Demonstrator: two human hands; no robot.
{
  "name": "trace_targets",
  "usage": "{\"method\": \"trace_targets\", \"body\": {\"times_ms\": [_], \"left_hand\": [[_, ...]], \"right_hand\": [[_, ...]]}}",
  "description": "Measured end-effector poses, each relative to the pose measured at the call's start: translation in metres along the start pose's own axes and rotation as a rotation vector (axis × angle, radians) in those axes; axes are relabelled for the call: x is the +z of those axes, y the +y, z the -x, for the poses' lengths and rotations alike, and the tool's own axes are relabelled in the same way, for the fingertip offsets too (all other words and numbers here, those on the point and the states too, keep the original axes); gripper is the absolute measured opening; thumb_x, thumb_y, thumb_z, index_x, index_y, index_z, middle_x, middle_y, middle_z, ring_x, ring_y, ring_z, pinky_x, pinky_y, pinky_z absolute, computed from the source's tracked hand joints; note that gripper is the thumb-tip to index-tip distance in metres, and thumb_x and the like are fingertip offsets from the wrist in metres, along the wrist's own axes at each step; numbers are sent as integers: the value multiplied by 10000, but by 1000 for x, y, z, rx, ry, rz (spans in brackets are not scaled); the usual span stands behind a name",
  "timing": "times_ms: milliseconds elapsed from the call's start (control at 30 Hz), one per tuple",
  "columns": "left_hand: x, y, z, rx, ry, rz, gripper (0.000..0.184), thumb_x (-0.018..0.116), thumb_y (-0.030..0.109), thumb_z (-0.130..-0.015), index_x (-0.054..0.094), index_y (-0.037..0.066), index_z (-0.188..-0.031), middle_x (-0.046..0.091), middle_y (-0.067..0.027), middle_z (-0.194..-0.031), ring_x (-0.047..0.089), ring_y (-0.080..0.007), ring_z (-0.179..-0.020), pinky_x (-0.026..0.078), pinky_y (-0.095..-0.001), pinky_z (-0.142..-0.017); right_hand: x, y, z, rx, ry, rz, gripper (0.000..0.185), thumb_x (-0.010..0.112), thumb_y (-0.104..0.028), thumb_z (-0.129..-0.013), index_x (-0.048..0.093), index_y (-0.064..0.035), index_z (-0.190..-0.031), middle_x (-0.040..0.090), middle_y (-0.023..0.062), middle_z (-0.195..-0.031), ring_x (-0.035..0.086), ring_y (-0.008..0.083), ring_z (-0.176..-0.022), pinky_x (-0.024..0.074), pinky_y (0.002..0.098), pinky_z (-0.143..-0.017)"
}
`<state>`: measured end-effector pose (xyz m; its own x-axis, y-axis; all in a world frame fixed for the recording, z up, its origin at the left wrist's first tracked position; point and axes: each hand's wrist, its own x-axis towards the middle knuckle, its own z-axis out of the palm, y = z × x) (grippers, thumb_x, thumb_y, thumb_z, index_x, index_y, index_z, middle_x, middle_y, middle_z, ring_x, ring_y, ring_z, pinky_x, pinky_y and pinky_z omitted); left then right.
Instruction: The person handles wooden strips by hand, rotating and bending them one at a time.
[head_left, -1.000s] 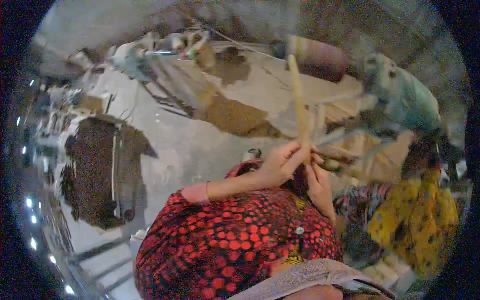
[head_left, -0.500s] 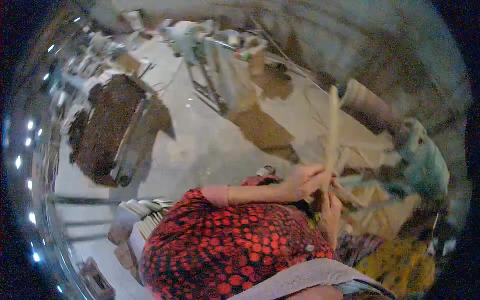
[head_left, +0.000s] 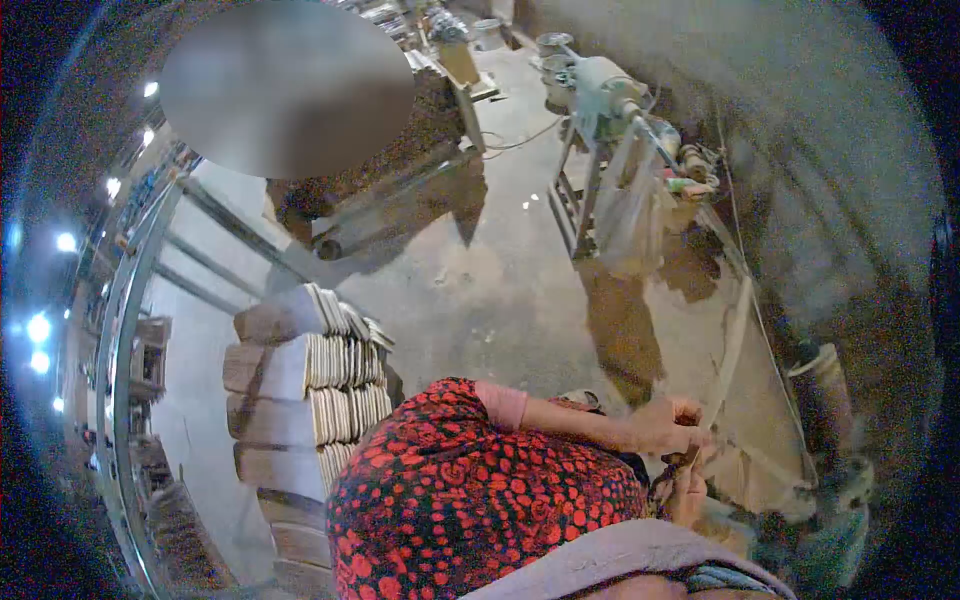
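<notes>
My left hand [head_left: 668, 426] reaches in from the left, its fingers closed round the lower end of a long pale strip [head_left: 737, 335]. The strip slants up and slightly right, over the floor. Just below, my right hand [head_left: 690, 492] is near the same end; its fingers are blurred and partly hidden, so its grip is unclear. Both hands are close together beside the red-dotted black garment [head_left: 480, 480].
Stacks of pale, flat pieces [head_left: 345, 390] stand at left beside a metal frame [head_left: 125, 370]. A machine on a stand [head_left: 600, 90] is at upper right. A dark brown heap [head_left: 400, 150] lies behind a long metal bar. A pale cylinder [head_left: 822, 380] stands at right.
The view has swung left, bringing the stacks fully into sight. My hands and the strip now appear lower and further right, still close together.
</notes>
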<state>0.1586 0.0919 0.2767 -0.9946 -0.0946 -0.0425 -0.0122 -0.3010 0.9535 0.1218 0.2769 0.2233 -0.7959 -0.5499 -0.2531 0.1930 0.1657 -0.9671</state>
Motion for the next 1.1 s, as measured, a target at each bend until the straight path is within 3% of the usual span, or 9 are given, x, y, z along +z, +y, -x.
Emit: {"method": "trace_targets", "body": {"times_ms": [133,200,300,400,467,633,733,767,1100], "left_hand": [[-14,15,18,-42,186,-49,263,617,283,-825,633,21,-836,624,-8,-755,540,-67,-673,458,-258,-590],[-19,18,24,13,231,8,221,656,243,-805,643,24,-836,602,16,-719,531,-53,-644,440,-233,-572],[-26,26,33,-57,247,25,273,649,286,-800,643,18,-845,618,4,-745,548,-68,-675,452,-246,-595],[-33,15,33,-104,226,81,316,642,332,-798,643,20,-850,631,-8,-780,561,-87,-717,458,-256,-634],[-38,6,31,-115,228,92,324,649,339,-792,640,24,-869,631,-13,-802,561,-94,-745,457,-252,-661],[-39,-24,29,8,102,-70,316,627,286,-817,601,24,-991,623,-34,-865,578,-139,-811,478,-267,-710],[-22,21,30,-320,200,342,244,587,237,-856,584,42,-1003,614,-39,-856,602,-169,-778,503,-281,-657],[-23,19,28,-331,161,334,236,586,238,-857,582,43,-989,614,-42,-852,603,-160,-767,505,-270,-637],[-27,22,25,-380,101,296,231,600,287,-849,571,58,-856,612,-47,-775,584,-96,-650,449,-205,-469]], "right_hand": [[21,-45,-2,161,-145,277,295,512,-277,-890,562,-29,-1041,543,87,-856,476,189,-774,370,287,-698],[25,-40,-6,0,-181,417,299,506,-271,-893,569,-20,-1043,527,85,-847,466,186,-767,359,283,-697],[30,-7,-14,-483,-152,427,286,520,-299,-908,595,-27,-860,447,-24,-524,400,54,-407,283,201,-379],[41,-28,-7,-151,-194,344,281,525,-292,-901,605,-23,-920,476,9,-607,434,86,-520,320,240,-457],[46,-71,-2,299,-275,216,285,540,-274,-890,612,-36,-1030,549,71,-781,513,146,-749,407,315,-613],[49,-81,5,103,-282,255,286,507,-291,-908,583,-42,-790,488,-3,-622,456,94,-568,342,250,-480],[36,-48,9,24,-239,252,275,486,-278,-921,602,-44,-836,472,-28,-577,423,66,-505,317,227,-449],[45,-61,13,153,-221,11,269,481,-270,-925,611,-43,-864,478,-31,-576,420,59,-496,322,224,-446],[62,-60,25,83,-163,-32,355,409,-278,-957,604,19,-942,455,-28,-519,384,48,-424,292,208,-414]]}}
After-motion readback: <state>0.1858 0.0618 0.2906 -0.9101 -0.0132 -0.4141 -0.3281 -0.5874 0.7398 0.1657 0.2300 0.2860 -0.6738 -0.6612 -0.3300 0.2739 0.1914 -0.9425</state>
